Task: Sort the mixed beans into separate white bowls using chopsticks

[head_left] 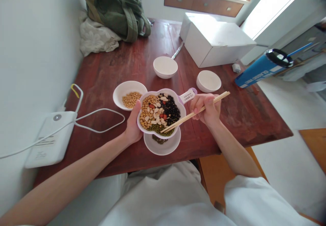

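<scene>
My left hand grips the left rim of a pale purple handled bowl filled with mixed beans: yellow soybeans, black beans, green beans, white and red pieces. The bowl is held tilted over a white bowl near the table's front edge, which holds some green beans. My right hand is closed on a pair of wooden chopsticks, their tips resting in the green beans at the bowl's near rim. A white bowl of soybeans sits just left of the purple bowl.
Two more white bowls stand on the red-brown table: one at the middle, one to the right. A white box, blue bottle, green bag, and a white device with cable lie around.
</scene>
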The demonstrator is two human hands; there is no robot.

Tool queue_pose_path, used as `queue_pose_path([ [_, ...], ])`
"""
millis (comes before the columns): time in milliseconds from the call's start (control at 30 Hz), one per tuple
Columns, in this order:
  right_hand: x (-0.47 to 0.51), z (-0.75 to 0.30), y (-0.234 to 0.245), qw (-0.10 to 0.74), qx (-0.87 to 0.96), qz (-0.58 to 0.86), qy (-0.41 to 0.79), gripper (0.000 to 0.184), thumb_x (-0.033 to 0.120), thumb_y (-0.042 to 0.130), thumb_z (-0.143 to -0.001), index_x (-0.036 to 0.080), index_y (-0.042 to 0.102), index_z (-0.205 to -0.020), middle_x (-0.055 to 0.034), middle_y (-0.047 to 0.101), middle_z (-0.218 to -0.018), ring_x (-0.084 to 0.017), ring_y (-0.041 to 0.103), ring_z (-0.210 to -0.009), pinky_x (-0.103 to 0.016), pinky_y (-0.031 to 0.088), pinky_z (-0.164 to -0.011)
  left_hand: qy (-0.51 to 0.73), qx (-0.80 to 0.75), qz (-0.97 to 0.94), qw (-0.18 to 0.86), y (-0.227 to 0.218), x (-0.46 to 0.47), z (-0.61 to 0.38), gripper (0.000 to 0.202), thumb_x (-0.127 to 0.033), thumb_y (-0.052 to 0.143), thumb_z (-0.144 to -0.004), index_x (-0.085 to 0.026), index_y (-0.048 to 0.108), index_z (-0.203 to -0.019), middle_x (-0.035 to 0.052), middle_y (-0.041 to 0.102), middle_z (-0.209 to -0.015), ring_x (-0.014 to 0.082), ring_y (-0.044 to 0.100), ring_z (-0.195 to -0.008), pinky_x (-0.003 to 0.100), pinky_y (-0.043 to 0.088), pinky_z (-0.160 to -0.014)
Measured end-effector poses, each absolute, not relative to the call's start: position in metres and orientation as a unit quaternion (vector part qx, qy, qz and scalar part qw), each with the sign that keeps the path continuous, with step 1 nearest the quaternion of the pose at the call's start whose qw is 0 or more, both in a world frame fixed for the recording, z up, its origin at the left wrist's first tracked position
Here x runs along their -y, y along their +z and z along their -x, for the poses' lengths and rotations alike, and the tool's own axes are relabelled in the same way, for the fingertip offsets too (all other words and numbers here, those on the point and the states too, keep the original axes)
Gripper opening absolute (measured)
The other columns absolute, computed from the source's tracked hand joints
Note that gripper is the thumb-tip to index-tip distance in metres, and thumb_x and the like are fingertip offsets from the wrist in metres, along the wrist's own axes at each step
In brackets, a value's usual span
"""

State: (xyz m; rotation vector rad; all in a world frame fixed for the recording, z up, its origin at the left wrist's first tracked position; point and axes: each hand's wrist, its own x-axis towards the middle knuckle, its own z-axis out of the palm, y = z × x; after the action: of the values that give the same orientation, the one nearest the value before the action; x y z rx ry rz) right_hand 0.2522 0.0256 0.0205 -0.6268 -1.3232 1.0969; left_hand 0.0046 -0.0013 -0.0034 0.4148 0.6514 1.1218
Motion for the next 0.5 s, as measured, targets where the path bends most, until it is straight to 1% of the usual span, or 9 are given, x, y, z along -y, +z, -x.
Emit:
queue_pose_path([
  [100,-0.022,-0.254,0.021,0.617,0.585,0.267,0.454,0.067,0.065,0.068,-0.104,0.019,0.074,-0.056,-0.0038,0.064,-0.053,-0.009,0.052,-0.034,-0.02,0.036,-0.027,0.497,-0.269,-0.197,0.801,-0.005,0.001,-0.003,0.066,-0.063,0.063,-0.106,-0.017,0.069,-0.152,0.0143,0.077,-0.147,0.0439,0.06,-0.152,0.058,0.046,-0.131],
  [167,-0.02,-0.255,0.021,0.62,0.603,0.258,0.43,0.065,0.063,0.066,-0.106,0.019,0.076,-0.059,-0.0049,0.065,-0.055,-0.011,0.055,-0.037,-0.022,0.038,-0.031,0.491,-0.256,-0.198,0.809,-0.005,0.001,-0.002,0.066,-0.061,0.066,-0.104,-0.016,0.068,-0.152,0.0149,0.077,-0.148,0.0438,0.06,-0.152,0.06,0.044,-0.132],
  [267,-0.016,-0.256,0.019,0.614,0.645,0.235,0.39,0.061,0.06,0.066,-0.107,0.02,0.079,-0.064,-0.0054,0.067,-0.055,-0.015,0.061,-0.044,-0.027,0.045,-0.04,0.494,-0.264,-0.193,0.806,-0.005,0.001,-0.003,0.063,-0.059,0.064,-0.105,-0.015,0.068,-0.151,0.0158,0.077,-0.146,0.0421,0.06,-0.153,0.06,0.044,-0.133],
  [333,-0.014,-0.255,0.018,0.616,0.66,0.216,0.372,0.059,0.059,0.065,-0.108,0.02,0.08,-0.066,-0.0061,0.069,-0.057,-0.016,0.063,-0.046,-0.03,0.047,-0.044,0.49,-0.269,-0.193,0.806,-0.004,0.001,-0.003,0.062,-0.058,0.061,-0.107,-0.015,0.069,-0.151,0.016,0.077,-0.146,0.0414,0.06,-0.153,0.06,0.044,-0.133],
  [433,-0.014,-0.253,0.016,0.621,0.66,0.209,0.366,0.057,0.058,0.065,-0.108,0.02,0.083,-0.071,-0.0069,0.072,-0.062,-0.017,0.065,-0.049,-0.032,0.048,-0.046,0.488,-0.26,-0.202,0.808,-0.001,0.001,-0.005,0.065,-0.06,0.06,-0.107,-0.016,0.067,-0.154,0.0157,0.076,-0.149,0.0415,0.06,-0.153,0.059,0.043,-0.133],
  [500,-0.014,-0.252,0.015,0.609,0.664,0.214,0.376,0.056,0.06,0.065,-0.108,0.02,0.085,-0.074,-0.0075,0.074,-0.064,-0.018,0.067,-0.051,-0.031,0.048,-0.046,0.49,-0.255,-0.207,0.807,0.0,0.001,-0.005,0.067,-0.061,0.062,-0.106,-0.017,0.064,-0.156,0.0158,0.075,-0.151,0.0418,0.06,-0.153,0.059,0.043,-0.133],
])
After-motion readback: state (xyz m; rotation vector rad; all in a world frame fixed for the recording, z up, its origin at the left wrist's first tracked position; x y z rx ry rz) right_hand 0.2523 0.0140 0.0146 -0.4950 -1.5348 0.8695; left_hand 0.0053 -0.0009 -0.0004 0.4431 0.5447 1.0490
